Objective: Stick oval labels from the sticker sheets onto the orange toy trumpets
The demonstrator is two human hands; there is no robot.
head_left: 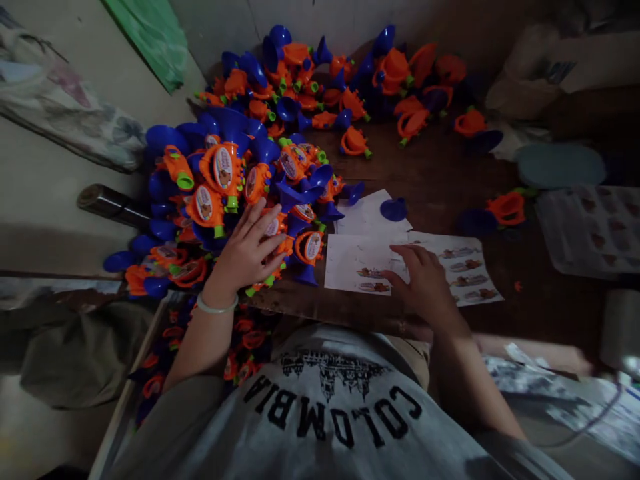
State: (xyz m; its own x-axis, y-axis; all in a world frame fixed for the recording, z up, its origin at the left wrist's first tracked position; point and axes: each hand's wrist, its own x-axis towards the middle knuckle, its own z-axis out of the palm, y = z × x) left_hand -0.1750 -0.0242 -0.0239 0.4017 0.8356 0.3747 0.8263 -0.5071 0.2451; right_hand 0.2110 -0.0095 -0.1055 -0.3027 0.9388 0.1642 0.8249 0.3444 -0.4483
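Touching the heaped toy trumpets [223,168] on the desk [405,172] with the left hand [244,257], with fingers [267,221] loosely spread. Holding the right hand [426,283] over the printed sticker sheets [470,268] just beside, with fingers curved and somewhat apart.

I see toy horns [223,167] heaped along the table's [425,177] left and far edges, printed sheets [350,262] near its front edge.
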